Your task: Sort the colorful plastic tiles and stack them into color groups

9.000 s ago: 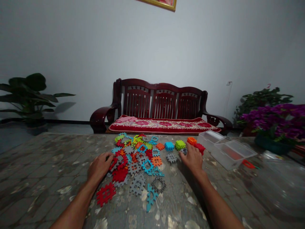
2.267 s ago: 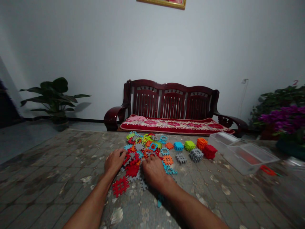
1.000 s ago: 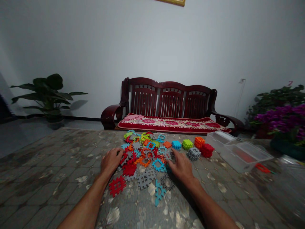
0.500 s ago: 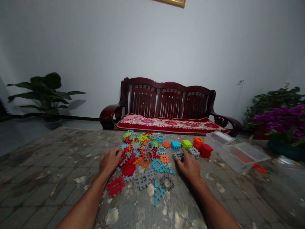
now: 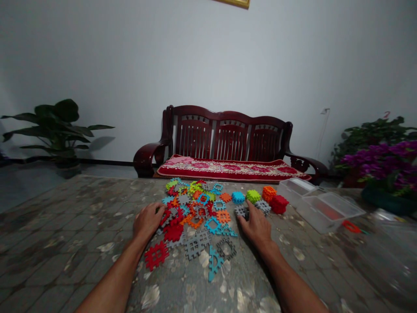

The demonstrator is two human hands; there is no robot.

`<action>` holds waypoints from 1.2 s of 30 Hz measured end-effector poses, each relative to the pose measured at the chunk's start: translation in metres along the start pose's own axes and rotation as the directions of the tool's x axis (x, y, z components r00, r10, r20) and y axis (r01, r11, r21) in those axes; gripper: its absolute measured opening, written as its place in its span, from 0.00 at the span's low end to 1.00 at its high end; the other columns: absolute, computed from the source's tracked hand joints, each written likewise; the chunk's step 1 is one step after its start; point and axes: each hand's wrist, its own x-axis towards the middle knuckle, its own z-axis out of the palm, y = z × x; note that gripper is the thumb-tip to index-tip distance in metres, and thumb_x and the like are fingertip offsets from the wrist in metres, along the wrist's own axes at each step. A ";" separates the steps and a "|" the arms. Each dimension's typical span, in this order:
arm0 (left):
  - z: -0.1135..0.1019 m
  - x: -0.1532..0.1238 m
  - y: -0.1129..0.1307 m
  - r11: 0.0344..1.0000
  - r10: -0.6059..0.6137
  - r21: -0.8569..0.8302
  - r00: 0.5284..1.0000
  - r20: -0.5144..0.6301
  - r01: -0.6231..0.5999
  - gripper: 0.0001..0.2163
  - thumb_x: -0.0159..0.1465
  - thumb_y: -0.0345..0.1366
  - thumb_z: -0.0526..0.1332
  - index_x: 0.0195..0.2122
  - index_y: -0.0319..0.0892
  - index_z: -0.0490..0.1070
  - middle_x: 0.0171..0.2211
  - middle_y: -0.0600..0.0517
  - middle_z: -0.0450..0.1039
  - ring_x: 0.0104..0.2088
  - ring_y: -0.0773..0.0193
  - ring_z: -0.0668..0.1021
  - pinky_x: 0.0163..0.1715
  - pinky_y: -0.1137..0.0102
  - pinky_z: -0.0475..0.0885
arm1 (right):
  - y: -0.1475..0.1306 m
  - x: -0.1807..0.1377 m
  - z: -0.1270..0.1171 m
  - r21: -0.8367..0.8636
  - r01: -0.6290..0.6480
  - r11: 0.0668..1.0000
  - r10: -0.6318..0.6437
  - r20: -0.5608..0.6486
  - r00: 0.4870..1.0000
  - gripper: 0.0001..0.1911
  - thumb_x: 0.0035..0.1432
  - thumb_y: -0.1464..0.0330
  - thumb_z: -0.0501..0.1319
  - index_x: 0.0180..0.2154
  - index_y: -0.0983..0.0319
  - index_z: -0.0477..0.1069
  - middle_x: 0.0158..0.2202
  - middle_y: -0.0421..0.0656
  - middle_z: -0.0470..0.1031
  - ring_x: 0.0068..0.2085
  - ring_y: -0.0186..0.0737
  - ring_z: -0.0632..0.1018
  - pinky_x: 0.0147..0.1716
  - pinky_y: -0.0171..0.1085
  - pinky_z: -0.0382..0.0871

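Note:
My left hand (image 5: 146,222) rests at the left edge of a loose pile of flat, notched plastic building pieces. Its thumb and forefinger are apart by red and grey pieces (image 5: 173,230); the other fingertips are partly hidden. On the right, my right hand (image 5: 257,225) lies low over the table, forefinger stretched forward and thumb apart. A grey notched piece (image 5: 240,211) is beside its thumb and forefinger, seemingly not gripped. Just beyond are stacks of pieces: blue (image 5: 238,197), green (image 5: 253,196), orange (image 5: 269,193), red (image 5: 279,204) and grey (image 5: 262,207).
Nearer me lie a red square piece (image 5: 157,255), a blue triangular piece (image 5: 215,262) and a grey ring-shaped piece (image 5: 226,248). Clear plastic boxes (image 5: 321,213) stand at right, near an orange-handled item (image 5: 351,226). A wooden bench (image 5: 221,114) is behind the patterned table (image 5: 81,234).
The whole view has shifted slightly, so everything appears a little further left. Both hands stay in about the same places beside the pieces.

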 end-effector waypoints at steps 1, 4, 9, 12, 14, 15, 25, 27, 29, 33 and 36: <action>0.000 0.000 0.000 1.000 0.002 0.000 1.000 0.001 -0.002 0.19 0.70 0.44 0.50 0.45 0.50 0.81 0.53 0.50 0.81 0.53 0.53 0.79 0.50 0.64 0.70 | 0.000 0.001 -0.002 0.012 0.004 1.000 -0.003 -0.038 0.999 0.33 0.65 0.60 0.60 0.68 0.62 0.62 0.58 0.50 0.77 0.57 0.49 0.76 0.53 0.41 0.68; 0.001 0.001 -0.001 1.000 0.010 0.004 1.000 -0.002 -0.010 0.19 0.70 0.44 0.50 0.46 0.49 0.81 0.54 0.49 0.81 0.54 0.53 0.79 0.51 0.64 0.70 | 0.008 0.010 -0.014 0.026 -0.050 0.998 0.054 -0.197 0.979 0.31 0.65 0.59 0.59 0.67 0.60 0.63 0.56 0.50 0.78 0.55 0.49 0.77 0.51 0.41 0.68; 0.002 0.001 -0.001 1.000 0.011 0.011 1.000 0.002 -0.011 0.20 0.70 0.44 0.49 0.46 0.49 0.81 0.54 0.49 0.81 0.53 0.51 0.79 0.51 0.62 0.70 | 0.043 0.028 -0.034 0.013 -0.218 0.976 0.213 -0.284 0.935 0.32 0.63 0.57 0.61 0.65 0.61 0.65 0.50 0.51 0.80 0.50 0.53 0.78 0.47 0.43 0.68; 0.002 0.001 -0.001 1.000 0.012 0.009 1.000 -0.004 -0.012 0.19 0.70 0.44 0.49 0.46 0.49 0.81 0.54 0.48 0.81 0.54 0.51 0.79 0.50 0.62 0.70 | 0.061 0.033 -0.035 0.024 -0.248 0.968 0.247 -0.229 0.942 0.33 0.62 0.56 0.61 0.65 0.61 0.65 0.48 0.50 0.81 0.49 0.52 0.79 0.46 0.43 0.68; 0.002 0.001 -0.001 1.000 0.008 0.012 1.000 -0.004 -0.008 0.19 0.70 0.44 0.50 0.45 0.49 0.81 0.54 0.48 0.81 0.54 0.51 0.79 0.49 0.62 0.71 | 0.066 0.033 -0.032 0.024 -0.256 0.966 0.256 -0.191 0.948 0.34 0.62 0.55 0.60 0.66 0.61 0.64 0.48 0.50 0.81 0.49 0.53 0.79 0.46 0.43 0.68; 0.001 0.001 -0.001 1.000 0.003 0.016 1.000 -0.003 -0.003 0.19 0.70 0.44 0.50 0.46 0.49 0.81 0.54 0.48 0.81 0.53 0.51 0.79 0.49 0.62 0.71 | 0.067 0.033 -0.030 0.019 -0.261 0.965 0.260 -0.172 0.950 0.35 0.63 0.55 0.60 0.67 0.61 0.63 0.48 0.51 0.81 0.49 0.53 0.80 0.45 0.43 0.68; 0.002 0.003 -0.002 1.000 0.000 0.018 1.000 -0.012 0.000 0.18 0.70 0.44 0.51 0.45 0.50 0.82 0.53 0.50 0.81 0.53 0.51 0.79 0.50 0.63 0.70 | 0.070 0.031 -0.023 0.040 -0.222 0.974 0.225 -0.148 0.963 0.36 0.62 0.58 0.59 0.68 0.65 0.61 0.52 0.55 0.80 0.50 0.55 0.80 0.46 0.45 0.70; 0.003 0.003 -0.003 1.000 0.001 0.013 1.000 -0.011 -0.001 0.19 0.70 0.44 0.51 0.46 0.49 0.82 0.53 0.49 0.81 0.54 0.51 0.79 0.50 0.62 0.70 | 0.069 0.031 -0.023 0.041 -0.196 0.980 0.201 -0.189 0.961 0.35 0.61 0.59 0.60 0.66 0.66 0.63 0.53 0.57 0.79 0.51 0.57 0.79 0.48 0.47 0.70; 0.003 0.002 -0.003 1.000 0.000 0.004 1.000 -0.005 0.000 0.19 0.70 0.44 0.51 0.46 0.48 0.82 0.54 0.49 0.81 0.54 0.51 0.79 0.51 0.62 0.70 | 0.061 0.030 -0.022 0.077 -0.113 0.991 0.128 -0.250 0.960 0.33 0.59 0.60 0.60 0.64 0.65 0.67 0.55 0.56 0.78 0.54 0.57 0.77 0.51 0.48 0.69; 0.001 0.000 0.000 1.000 -0.004 0.002 1.000 -0.002 0.004 0.19 0.70 0.44 0.51 0.46 0.48 0.81 0.53 0.48 0.81 0.54 0.53 0.79 0.51 0.63 0.69 | 0.016 0.013 -0.009 0.307 0.185 0.934 -0.135 -0.176 0.975 0.22 0.59 0.63 0.59 0.54 0.60 0.76 0.50 0.50 0.81 0.49 0.51 0.79 0.52 0.46 0.71; -0.001 -0.003 0.003 1.000 -0.009 0.000 1.000 -0.013 0.009 0.18 0.70 0.44 0.51 0.45 0.48 0.81 0.53 0.49 0.81 0.53 0.53 0.79 0.50 0.64 0.70 | -0.033 -0.014 -0.001 0.440 0.341 0.831 -0.379 -0.003 0.925 0.17 0.58 0.64 0.62 0.48 0.58 0.79 0.47 0.47 0.82 0.49 0.49 0.79 0.53 0.46 0.70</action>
